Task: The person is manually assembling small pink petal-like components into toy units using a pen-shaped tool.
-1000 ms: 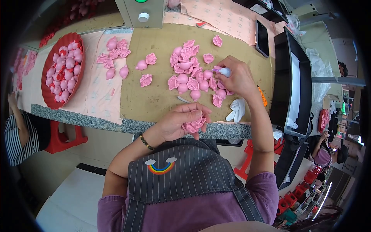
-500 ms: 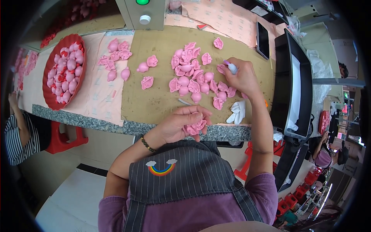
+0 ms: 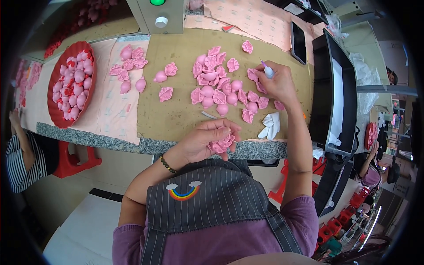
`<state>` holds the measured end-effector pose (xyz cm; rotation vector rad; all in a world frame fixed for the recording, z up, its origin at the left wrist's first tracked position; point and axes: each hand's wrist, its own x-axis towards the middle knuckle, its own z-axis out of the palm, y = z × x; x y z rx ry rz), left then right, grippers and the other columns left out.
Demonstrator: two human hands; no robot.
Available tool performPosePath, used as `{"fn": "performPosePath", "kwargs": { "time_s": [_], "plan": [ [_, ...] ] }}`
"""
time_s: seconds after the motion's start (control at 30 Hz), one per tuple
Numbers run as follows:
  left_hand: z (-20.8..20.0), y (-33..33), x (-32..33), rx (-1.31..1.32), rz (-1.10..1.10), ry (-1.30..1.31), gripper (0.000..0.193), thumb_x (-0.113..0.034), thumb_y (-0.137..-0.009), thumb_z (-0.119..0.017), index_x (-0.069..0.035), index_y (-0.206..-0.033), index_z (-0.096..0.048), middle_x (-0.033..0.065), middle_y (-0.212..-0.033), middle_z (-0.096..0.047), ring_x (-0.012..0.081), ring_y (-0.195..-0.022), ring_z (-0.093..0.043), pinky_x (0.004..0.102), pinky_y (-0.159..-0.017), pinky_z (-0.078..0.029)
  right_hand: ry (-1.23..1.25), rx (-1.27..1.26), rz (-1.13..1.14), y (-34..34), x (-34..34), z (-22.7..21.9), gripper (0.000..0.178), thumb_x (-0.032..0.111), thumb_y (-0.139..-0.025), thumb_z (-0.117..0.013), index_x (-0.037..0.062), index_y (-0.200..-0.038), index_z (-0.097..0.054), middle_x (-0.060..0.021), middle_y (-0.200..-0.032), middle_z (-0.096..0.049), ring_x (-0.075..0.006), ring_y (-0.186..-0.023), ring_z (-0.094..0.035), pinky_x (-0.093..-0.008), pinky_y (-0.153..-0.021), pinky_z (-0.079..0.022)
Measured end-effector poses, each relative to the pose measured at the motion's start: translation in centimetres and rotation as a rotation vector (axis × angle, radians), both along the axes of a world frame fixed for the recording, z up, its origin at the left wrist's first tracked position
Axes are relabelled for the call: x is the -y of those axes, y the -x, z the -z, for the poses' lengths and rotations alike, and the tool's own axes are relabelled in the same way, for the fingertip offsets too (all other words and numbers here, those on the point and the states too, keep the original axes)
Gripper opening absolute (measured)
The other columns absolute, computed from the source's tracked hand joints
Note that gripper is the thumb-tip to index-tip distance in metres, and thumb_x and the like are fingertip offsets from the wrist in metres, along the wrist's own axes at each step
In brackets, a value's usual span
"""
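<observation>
My left hand [image 3: 201, 138] is above the table's front edge, its fingers curled around cupped pink plastic pieces [image 3: 223, 144]; I cannot tell how many. A small pale squeeze bottle [image 3: 268, 72] with a purple, needle-like tip is gripped in my right hand [image 3: 282, 84], the tip pointing up and away. Beside the right fingertips lie pink shell pieces [image 3: 253, 74] on the brown board. Left of them spreads a pile of pink parts [image 3: 213, 66], some hollow and wavy-edged, others rounded like balls.
A red fluted basket [image 3: 51, 106] of pink balls with red bits stands at the left. More pink parts [image 3: 126, 54] lie on pale paper. Nearer are a white cloth [image 3: 270, 125] and, at the right, a phone [image 3: 298, 43] and black tray [image 3: 322, 88]. A control box [image 3: 157, 13] stands behind.
My right hand has turned slightly, so the bottle's tip points more upward and pink pieces show beneath the fingers. The left hand keeps its hold. The whole view has shifted a little.
</observation>
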<state>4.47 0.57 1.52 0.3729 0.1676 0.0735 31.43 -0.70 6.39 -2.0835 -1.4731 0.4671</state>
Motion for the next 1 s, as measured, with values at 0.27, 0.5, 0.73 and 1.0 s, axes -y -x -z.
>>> {"fn": "performPosePath", "kwargs": {
  "time_s": [0.27,0.5,0.73,1.0],
  "plan": [
    [0.0,0.0,0.1,-0.008,0.001,0.012,0.031,-0.02,-0.099,-0.05,0.0,-0.123,-0.053,0.0129,-0.103,-0.059,0.022,-0.089,-0.063,0.0327,-0.062,-0.06,-0.024,-0.013,0.009,-0.2,0.5,0.2,0.015,0.011,-0.082,-0.067,-0.0021,-0.088,-0.069,-0.0068,-0.062,-0.063,-0.008,-0.056,-0.054,-0.027,-0.054,-0.045],
    [0.1,0.0,0.1,0.006,-0.001,0.024,0.032,-0.02,-0.099,-0.05,0.001,-0.123,-0.052,0.013,-0.104,-0.059,0.0222,-0.089,-0.063,0.0327,-0.062,-0.06,-0.233,-0.033,-0.008,1.5,2.1,0.1,0.015,-0.003,-0.079,-0.064,-0.0009,-0.093,-0.07,-0.0086,-0.074,-0.066,-0.0095,-0.066,-0.059,-0.027,-0.061,-0.048],
    [0.3,-0.1,0.0,0.019,-0.005,0.008,0.033,-0.021,-0.1,-0.05,0.001,-0.124,-0.052,0.013,-0.104,-0.059,0.0221,-0.089,-0.063,0.0334,-0.062,-0.059,-0.206,0.107,-0.523,3.5,0.7,0.0,0.039,-0.015,-0.06,-0.063,-0.001,-0.096,-0.069,-0.0102,-0.091,-0.065,-0.024,-0.087,-0.065,-0.0308,-0.074,-0.052],
    [0.3,0.1,0.1,0.012,-0.017,0.025,0.032,-0.019,-0.099,-0.05,0.001,-0.124,-0.052,0.0133,-0.105,-0.06,0.0223,-0.089,-0.064,0.0334,-0.061,-0.059,-0.08,0.074,-0.399,3.3,2.0,-0.3,0.028,-0.009,-0.068,-0.066,-0.0011,-0.094,-0.069,-0.011,-0.096,-0.067,-0.024,-0.087,-0.066,-0.0319,-0.074,-0.052]
  ]
}}
